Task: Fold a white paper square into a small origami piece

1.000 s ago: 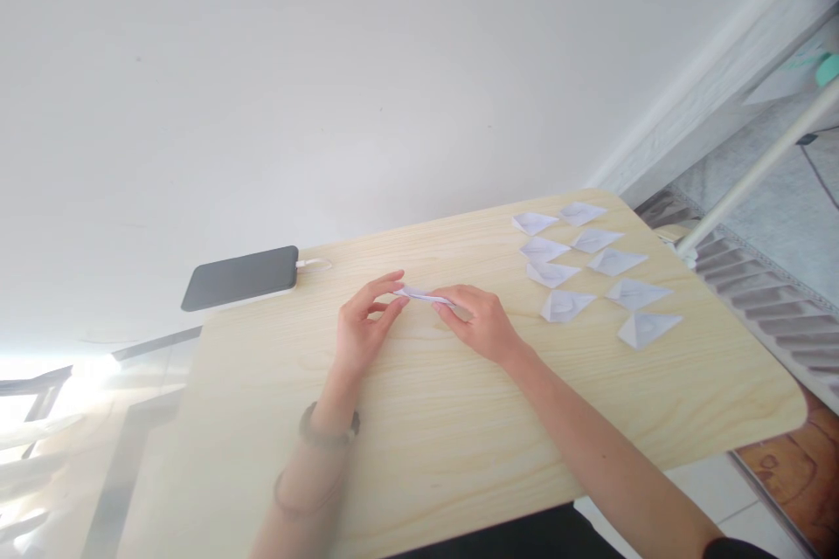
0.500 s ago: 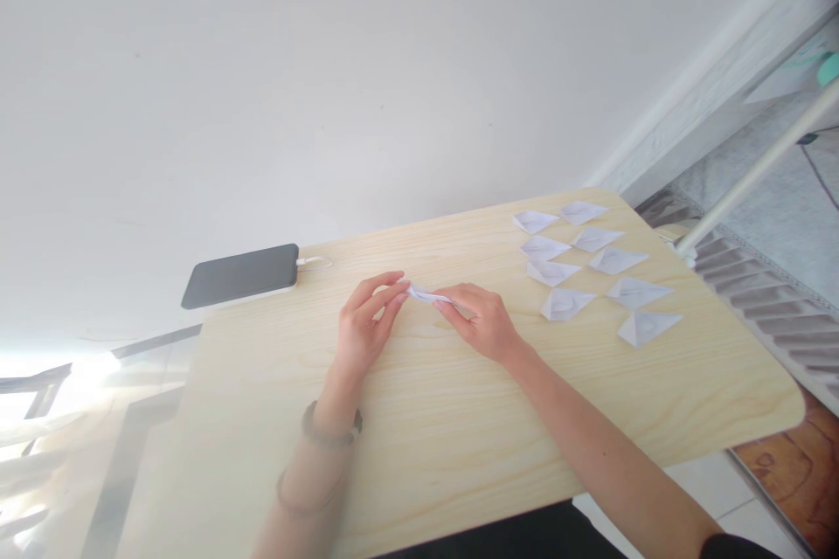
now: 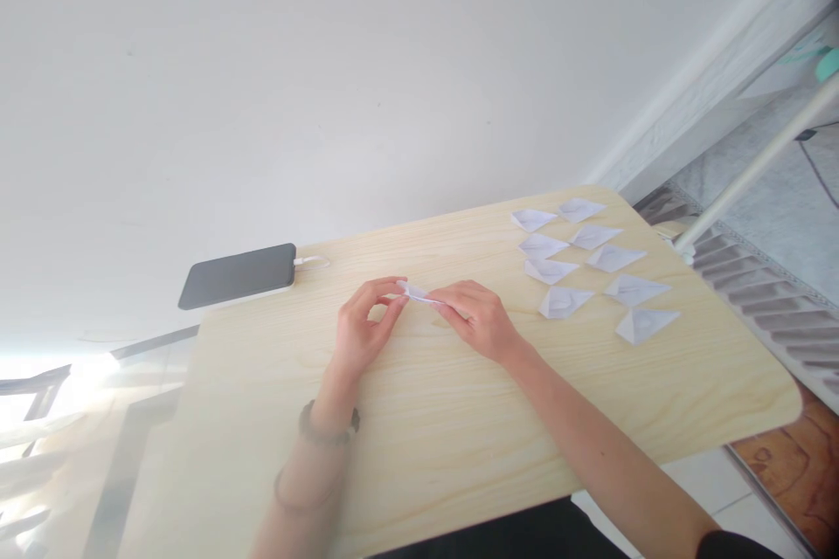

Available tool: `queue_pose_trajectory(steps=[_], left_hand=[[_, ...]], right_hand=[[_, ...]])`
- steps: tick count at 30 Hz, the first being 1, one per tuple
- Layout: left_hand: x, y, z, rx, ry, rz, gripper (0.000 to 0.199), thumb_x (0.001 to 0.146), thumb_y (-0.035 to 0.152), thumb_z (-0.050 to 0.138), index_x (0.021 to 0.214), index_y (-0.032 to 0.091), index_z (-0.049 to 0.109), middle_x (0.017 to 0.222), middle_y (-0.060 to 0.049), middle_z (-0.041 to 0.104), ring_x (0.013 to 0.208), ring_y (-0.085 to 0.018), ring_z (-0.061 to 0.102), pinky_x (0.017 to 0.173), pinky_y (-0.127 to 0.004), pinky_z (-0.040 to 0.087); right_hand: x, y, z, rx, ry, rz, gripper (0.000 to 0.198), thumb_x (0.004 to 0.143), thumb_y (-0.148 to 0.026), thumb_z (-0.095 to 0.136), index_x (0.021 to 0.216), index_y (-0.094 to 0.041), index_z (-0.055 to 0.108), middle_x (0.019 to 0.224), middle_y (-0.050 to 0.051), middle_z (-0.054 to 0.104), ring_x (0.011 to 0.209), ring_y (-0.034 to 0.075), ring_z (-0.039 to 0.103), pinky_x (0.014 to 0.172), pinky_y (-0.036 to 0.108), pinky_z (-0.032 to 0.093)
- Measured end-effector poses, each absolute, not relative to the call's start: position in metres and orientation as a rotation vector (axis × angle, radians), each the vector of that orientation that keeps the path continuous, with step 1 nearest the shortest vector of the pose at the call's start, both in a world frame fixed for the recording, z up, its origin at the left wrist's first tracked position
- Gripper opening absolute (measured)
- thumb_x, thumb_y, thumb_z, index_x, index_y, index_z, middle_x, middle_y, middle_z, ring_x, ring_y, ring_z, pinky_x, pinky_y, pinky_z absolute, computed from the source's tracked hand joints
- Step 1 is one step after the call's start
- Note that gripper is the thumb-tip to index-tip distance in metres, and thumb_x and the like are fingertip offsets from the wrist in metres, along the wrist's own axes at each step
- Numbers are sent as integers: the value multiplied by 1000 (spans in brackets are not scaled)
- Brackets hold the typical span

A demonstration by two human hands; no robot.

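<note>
A small folded white paper (image 3: 419, 293) is held between my two hands, just above the wooden tabletop (image 3: 452, 445). My left hand (image 3: 367, 323) pinches its left end between thumb and fingertips. At the other end, the thumb and fingers of my right hand (image 3: 478, 319) grip the paper's narrow side. Several folded white paper pieces (image 3: 567, 302), each coming to a point on the right, lie in two uneven columns to the right of my hands. The fingertips cover parts of the held paper.
A dark phone (image 3: 239, 277) with a white cable (image 3: 311, 260) plugged in lies at the table's back left edge. Behind the table rises a white wall (image 3: 367, 87). A white pole (image 3: 753, 166) slants past the right side.
The held paper shows a wider face at its left end now, and my left fingers have shifted slightly on it. My right hand keeps its grip. The whole view has moved a little.
</note>
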State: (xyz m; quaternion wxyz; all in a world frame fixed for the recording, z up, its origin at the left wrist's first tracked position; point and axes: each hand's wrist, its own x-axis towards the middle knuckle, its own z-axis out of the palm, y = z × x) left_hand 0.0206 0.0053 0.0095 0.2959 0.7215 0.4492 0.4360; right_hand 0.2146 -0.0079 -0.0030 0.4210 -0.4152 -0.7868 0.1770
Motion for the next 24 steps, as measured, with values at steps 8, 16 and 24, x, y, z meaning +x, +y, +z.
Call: queue_pose_trajectory(steps=[8, 16, 24], left_hand=[[19, 8, 4, 2066, 1223, 1128, 8, 77, 25, 61, 76, 19, 66, 89, -6, 67, 80, -16, 61, 68, -26, 50], [19, 6, 5, 1741, 1349, 894, 19, 72, 36, 65, 76, 17, 69, 76, -4, 70, 68, -16, 63, 62, -23, 49], [16, 8, 6, 1606, 1236, 767, 25, 74, 39, 62, 78, 15, 66, 80, -4, 68, 74, -16, 61, 67, -23, 46]], right_hand=[[218, -4, -2, -1011, -2022, 363, 21, 86, -19, 47, 101, -21, 62, 94, 4, 68, 88, 16, 60, 81, 33, 44], [215, -4, -6, -1162, -1930, 365, 17, 86, -26, 50, 96, -21, 62, 86, 3, 69, 78, 15, 61, 75, 30, 46], [214, -5, -11, -1276, -1886, 463, 19, 84, -30, 52, 96, -20, 62, 90, 5, 68, 81, 17, 61, 73, 27, 47]])
